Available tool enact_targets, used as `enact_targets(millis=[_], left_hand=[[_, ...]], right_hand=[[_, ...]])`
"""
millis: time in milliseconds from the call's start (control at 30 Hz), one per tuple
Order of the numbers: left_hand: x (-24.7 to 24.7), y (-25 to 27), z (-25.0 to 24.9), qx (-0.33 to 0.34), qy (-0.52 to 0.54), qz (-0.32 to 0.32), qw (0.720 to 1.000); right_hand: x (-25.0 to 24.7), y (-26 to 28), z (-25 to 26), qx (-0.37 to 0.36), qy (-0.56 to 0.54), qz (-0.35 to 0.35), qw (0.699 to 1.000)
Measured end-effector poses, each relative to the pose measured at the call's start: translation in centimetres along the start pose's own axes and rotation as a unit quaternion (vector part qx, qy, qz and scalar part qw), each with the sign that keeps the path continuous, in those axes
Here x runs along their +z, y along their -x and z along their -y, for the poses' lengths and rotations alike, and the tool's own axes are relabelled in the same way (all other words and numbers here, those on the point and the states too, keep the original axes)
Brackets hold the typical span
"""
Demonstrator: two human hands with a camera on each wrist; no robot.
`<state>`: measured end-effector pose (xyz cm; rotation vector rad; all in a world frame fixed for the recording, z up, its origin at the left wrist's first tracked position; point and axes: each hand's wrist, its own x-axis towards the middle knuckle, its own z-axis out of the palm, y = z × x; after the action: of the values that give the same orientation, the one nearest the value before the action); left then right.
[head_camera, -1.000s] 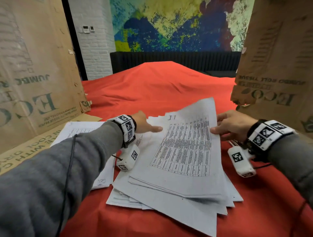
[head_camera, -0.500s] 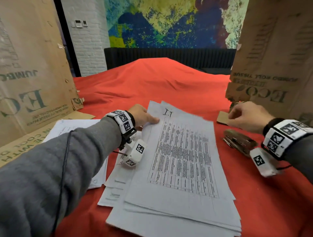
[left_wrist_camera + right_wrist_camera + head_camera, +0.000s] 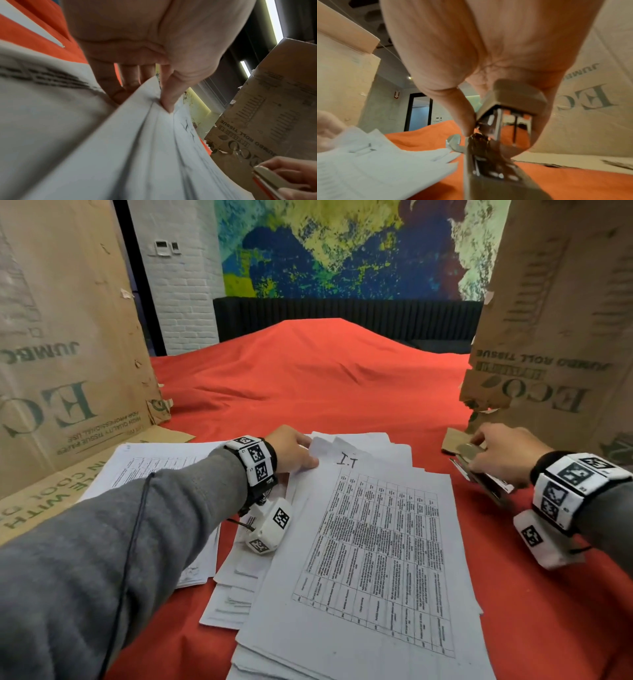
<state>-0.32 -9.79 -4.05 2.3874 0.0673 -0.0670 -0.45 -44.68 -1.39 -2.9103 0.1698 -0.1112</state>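
Observation:
A loose stack of printed sheets (image 3: 370, 546) lies on the red cloth in the middle of the head view, its top sheet showing a table and a handwritten mark. My left hand (image 3: 291, 451) pinches the stack's far left corner (image 3: 154, 108), thumb on top and fingers beneath. My right hand (image 3: 500, 455) grips a beige stapler (image 3: 479, 470) to the right of the stack. In the right wrist view the stapler (image 3: 501, 135) fills the centre, held between thumb and fingers, its base on the cloth.
Tall cardboard boxes stand at the left (image 3: 61, 344) and right (image 3: 561, 337). A second pile of papers (image 3: 150, 470) lies left of my left arm. The red cloth (image 3: 318, 378) rises into a hump further back.
My right hand let go of the top sheet, moved right and took hold of the stapler. The sheet settled flat on the stack. My left hand shifted onto the stack's far left corner.

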Motion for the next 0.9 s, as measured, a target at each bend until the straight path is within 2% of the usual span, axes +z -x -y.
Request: enact_targets(millis=[133,267,333,400,500,567,667,733,800,900], left_hand=[[-0.4,-0.8,-0.1,0.001,0.031,-0.075,0.997],[-1.2,-0.2,-1.2,0.044,0.023,-0.129,0.99],[-1.0,-0.1,-1.7,0.036,0.074,-0.084,0.993],[0.1,0.3,-1.6,-0.008,0.114,-0.011,0.993],[1.9,0.9,-1.1,-0.022,0.017,0.017,0.999],[2.7,1.5,-1.4,-0.019,-0.03,0.025,0.999],[2.7,2.3,-2.0,-0.011,-0.037,0.049,0.998],[2.4,3.0,-2.2,0.039,-0.09,0.071,0.993],[2.3,3.9,-2.3,0.1,-0.157,0.114,0.976],[2.4,5.0,-2.8,0.111,-0.227,0.179,0.951]], right_hand=[[-0.5,0.8,1.5,-0.037,-0.022,-0.016,0.999],[-1.5,1.9,3.0,-0.062,-0.075,-0.042,0.994],[-2.1,2.7,4.0,-0.071,-0.134,-0.035,0.988],[-2.4,3.8,5.4,-0.1,-0.173,0.013,0.98],[-1.3,5.1,7.9,-0.152,-0.12,0.113,0.975],[0.3,5.3,9.3,-0.17,-0.063,0.152,0.972],[2.3,4.8,10.4,-0.179,0.006,0.163,0.97],[3.1,4.3,10.6,-0.175,0.019,0.157,0.972],[3.6,3.7,10.8,-0.165,0.027,0.152,0.974],[4.2,2.9,11.2,-0.151,0.037,0.143,0.977]])
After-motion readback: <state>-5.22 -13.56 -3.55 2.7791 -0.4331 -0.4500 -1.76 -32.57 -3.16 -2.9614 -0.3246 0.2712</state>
